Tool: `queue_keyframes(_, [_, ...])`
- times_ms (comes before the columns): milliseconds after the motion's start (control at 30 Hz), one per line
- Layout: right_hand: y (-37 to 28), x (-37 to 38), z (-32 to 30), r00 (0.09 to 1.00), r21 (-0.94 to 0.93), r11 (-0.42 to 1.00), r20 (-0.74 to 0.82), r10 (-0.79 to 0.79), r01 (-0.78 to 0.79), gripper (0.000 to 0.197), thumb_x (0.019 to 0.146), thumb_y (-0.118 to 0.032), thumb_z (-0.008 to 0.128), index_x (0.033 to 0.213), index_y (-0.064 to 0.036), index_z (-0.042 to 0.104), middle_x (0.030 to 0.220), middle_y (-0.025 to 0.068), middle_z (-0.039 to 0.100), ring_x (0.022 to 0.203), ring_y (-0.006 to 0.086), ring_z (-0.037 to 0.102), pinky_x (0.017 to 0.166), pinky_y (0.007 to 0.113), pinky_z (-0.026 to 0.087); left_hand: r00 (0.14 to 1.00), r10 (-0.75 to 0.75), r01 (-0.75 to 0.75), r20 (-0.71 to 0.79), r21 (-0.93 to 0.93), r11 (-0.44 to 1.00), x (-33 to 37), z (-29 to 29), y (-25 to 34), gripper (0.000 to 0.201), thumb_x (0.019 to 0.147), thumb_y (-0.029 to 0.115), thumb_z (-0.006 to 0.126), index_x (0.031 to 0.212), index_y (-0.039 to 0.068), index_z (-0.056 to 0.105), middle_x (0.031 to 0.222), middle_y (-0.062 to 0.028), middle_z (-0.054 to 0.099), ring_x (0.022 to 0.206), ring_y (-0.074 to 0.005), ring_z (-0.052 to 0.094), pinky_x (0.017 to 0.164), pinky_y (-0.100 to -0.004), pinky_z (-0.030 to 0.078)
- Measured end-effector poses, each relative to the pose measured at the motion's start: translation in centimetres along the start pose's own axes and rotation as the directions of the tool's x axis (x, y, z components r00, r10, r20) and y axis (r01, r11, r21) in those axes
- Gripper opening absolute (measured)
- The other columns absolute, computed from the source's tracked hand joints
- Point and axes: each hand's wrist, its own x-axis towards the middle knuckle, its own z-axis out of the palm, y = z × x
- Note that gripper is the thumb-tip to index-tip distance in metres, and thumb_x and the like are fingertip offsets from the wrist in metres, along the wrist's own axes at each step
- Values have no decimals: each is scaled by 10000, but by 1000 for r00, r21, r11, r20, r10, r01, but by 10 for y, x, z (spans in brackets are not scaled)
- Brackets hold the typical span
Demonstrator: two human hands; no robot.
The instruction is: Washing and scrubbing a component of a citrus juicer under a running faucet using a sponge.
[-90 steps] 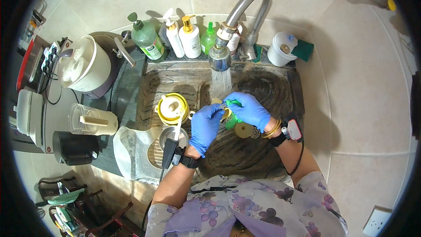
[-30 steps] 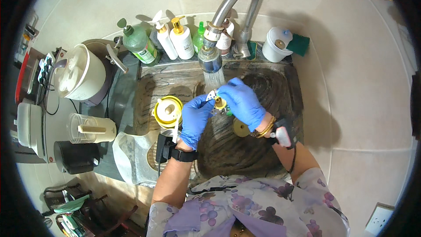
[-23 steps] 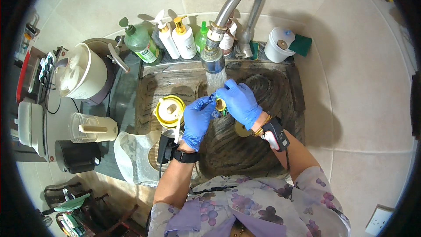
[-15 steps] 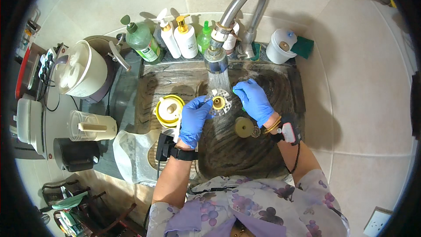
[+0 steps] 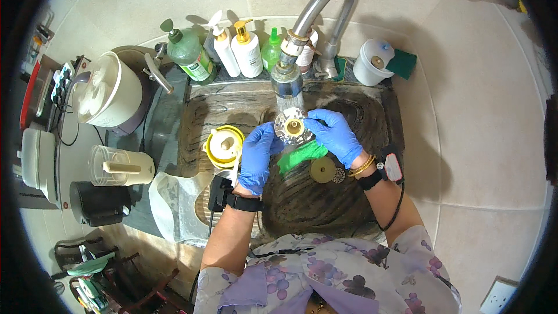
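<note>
My left hand [image 5: 258, 156] and my right hand [image 5: 336, 136], both in blue gloves, grip opposite edges of a round metal disc with holes and a yellow hub [image 5: 294, 127]. Water from the faucet [image 5: 286, 84] pours onto the disc's far side. Below the disc shows a bright green cloth or pad [image 5: 302, 156]. Whether it rests on the sink bottom or hangs from my right fingers, I cannot tell. Closer to me, a flat round yellowish piece [image 5: 322, 170] and a small perforated disc [image 5: 339, 175] lie in the sink.
Left of my left hand sits a yellow-rimmed bowl [image 5: 210, 150] with white parts. The dark sink [image 5: 308, 212] surrounds my hands. Soap bottles [image 5: 246, 58] line the back edge, and a white container [image 5: 370, 67] stands at right. A clear jug [image 5: 116, 166] and black container [image 5: 100, 203] stand at left.
My right hand has moved left and taken hold of the disc's right edge. The green cloth or pad, mostly hidden by that hand before, now shows spread out below the disc.
</note>
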Motion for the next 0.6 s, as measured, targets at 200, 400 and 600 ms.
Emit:
queue_keyframes(200, [11, 6, 5, 983, -121, 978, -37, -178, 173, 158, 800, -86, 596, 918, 19, 596, 771, 53, 593, 662, 90, 518, 600, 230, 436, 987, 153, -156, 42, 76, 985, 1, -8, -2, 249, 888, 181, 504, 1058, 9, 564, 918, -41, 602, 794, -120, 575, 723, -243, 474])
queue_keyframes(400, [15, 4, -5, 977, -162, 968, -62, -205, 193, 158, 798, -87, 602, 918, 16, 595, 780, 56, 596, 659, 110, 531, 601, 246, 442, 990, 102, -114, 99, 116, 987, -4, -4, 1, 231, 872, 151, 531, 1046, 4, 573, 919, -41, 599, 828, -108, 572, 763, -225, 458])
queue_keyframes(600, [2, -7, 1, 998, -61, 996, -10, -67, 66, 150, 788, -84, 613, 896, 20, 598, 778, 64, 602, 676, 110, 540, 618, 248, 444, 983, 132, -149, 130, 135, 980, -10, 8, 1, 155, 853, 152, 565, 906, 11, 598, 802, -13, 598, 730, -78, 546, 669, -210, 446])
